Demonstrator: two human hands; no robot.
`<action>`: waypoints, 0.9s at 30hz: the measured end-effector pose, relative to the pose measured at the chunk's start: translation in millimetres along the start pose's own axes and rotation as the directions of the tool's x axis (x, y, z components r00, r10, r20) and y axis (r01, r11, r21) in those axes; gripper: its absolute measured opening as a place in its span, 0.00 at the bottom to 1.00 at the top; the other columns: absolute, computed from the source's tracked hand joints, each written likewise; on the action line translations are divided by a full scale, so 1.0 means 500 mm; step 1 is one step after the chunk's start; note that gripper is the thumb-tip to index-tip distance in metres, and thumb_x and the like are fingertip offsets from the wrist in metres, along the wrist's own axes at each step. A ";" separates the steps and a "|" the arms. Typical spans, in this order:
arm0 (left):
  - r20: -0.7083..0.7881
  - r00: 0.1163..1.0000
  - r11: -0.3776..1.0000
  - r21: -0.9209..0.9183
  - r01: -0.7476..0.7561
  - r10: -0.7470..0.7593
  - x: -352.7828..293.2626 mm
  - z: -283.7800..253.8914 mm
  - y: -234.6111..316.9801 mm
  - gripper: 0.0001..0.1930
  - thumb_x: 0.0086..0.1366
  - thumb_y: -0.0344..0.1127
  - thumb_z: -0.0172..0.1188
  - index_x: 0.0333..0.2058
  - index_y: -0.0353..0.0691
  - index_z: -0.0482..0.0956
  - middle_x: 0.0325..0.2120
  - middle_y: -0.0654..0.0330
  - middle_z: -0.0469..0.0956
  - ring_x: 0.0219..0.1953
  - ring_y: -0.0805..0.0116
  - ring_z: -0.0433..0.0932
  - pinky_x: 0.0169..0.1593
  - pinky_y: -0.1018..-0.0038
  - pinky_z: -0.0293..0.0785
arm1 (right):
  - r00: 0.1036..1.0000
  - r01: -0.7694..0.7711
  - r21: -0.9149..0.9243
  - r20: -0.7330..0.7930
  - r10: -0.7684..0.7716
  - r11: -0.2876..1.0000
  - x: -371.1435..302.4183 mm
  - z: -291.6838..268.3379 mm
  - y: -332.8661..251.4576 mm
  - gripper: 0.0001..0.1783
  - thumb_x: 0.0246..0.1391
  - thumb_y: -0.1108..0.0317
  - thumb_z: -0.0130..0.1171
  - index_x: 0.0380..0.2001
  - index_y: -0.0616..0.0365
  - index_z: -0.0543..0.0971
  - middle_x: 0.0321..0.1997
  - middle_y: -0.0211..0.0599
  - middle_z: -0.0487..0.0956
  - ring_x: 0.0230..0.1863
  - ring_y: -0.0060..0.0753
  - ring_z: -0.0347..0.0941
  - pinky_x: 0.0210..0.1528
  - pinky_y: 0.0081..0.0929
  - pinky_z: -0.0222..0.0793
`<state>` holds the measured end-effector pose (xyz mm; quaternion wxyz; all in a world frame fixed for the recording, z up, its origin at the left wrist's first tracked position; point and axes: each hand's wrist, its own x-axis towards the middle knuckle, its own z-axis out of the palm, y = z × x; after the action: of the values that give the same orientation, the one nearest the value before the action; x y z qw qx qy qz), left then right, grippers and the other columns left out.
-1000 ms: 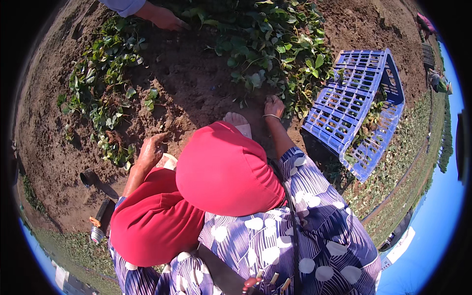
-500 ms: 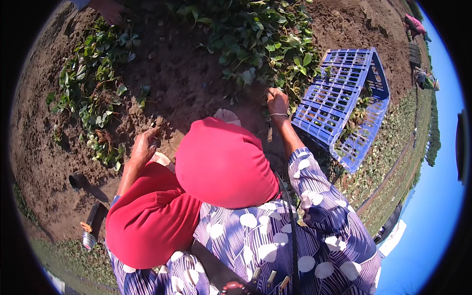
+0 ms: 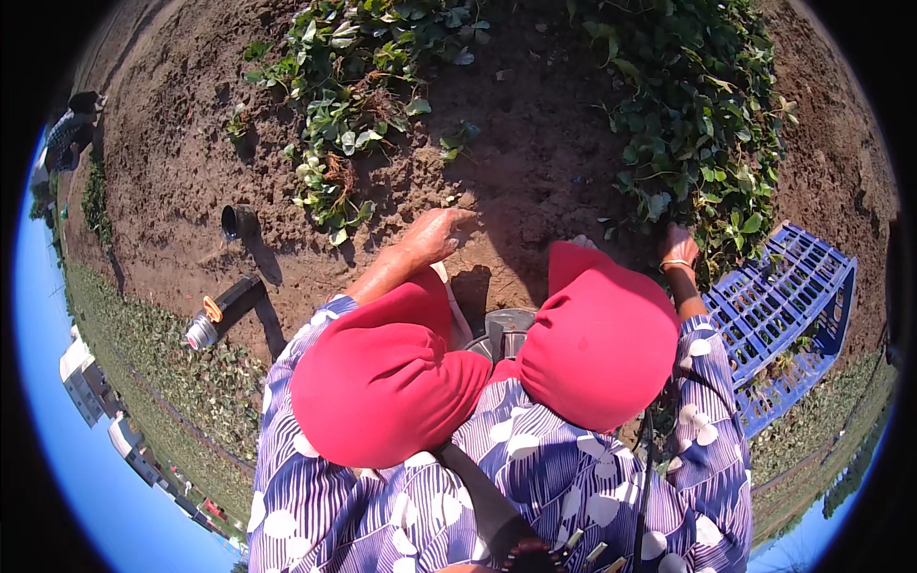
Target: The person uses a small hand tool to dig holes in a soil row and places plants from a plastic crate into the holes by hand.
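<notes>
Our left hand [image 3: 435, 234] rests loose-fingered on bare brown soil [image 3: 535, 162], our right hand [image 3: 676, 246] reaches into leafy green plants [image 3: 688, 124] (grip hidden), blue plastic crate [image 3: 778, 315] nearly empty.

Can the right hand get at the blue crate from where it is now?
Probably yes. The right hand sits in the leafy plants, and the blue crate lies just beside that wrist with only a few leaves between them.

Bare brown soil [image 3: 191, 162] in hard sun, leafy green rows [image 3: 363, 86], blue crate [image 3: 783, 315], black flask [image 3: 224, 310], blue sky [image 3: 105, 497], distant buildings [image 3: 81, 377]
</notes>
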<state>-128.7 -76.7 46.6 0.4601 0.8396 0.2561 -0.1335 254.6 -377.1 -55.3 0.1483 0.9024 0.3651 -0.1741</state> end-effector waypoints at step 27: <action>-0.309 0.948 0.903 0.381 0.201 -0.081 0.225 -0.015 -0.062 0.16 0.51 0.44 0.61 0.27 0.35 0.75 0.25 0.45 0.77 0.32 0.43 0.77 0.36 0.53 0.73 | 0.736 0.571 0.704 -0.212 -0.643 0.422 0.068 -0.107 -0.556 0.12 0.54 0.61 0.51 0.32 0.55 0.79 0.29 0.48 0.78 0.32 0.53 0.75 0.33 0.43 0.68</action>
<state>-52.0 -22.1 -22.9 0.2223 0.9062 0.3470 -0.0946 91.0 -143.9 -61.0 -0.2816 0.6796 0.5565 -0.3862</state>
